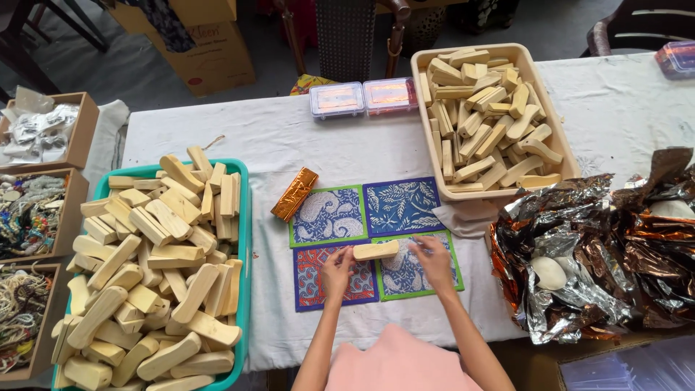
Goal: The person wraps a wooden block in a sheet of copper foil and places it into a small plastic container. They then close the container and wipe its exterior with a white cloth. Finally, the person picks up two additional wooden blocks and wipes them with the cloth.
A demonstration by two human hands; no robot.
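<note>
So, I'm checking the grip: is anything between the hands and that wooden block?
Nothing visible. The left hand and right hand each hold an end of the wooden block directly, above the patterned mats.

Looks like a small craft workshop for handmade goods. Cloth-covered tabletop (289, 137) crowded with a teal bin (243, 239) and a beige bin (427, 123) of cut wooden pieces, patterned fabric squares (376, 210), crumpled foil sheets (601, 253). Open boxes of cords and beads (29, 217) at the side, cardboard cartons (210, 51) on the floor.
</note>
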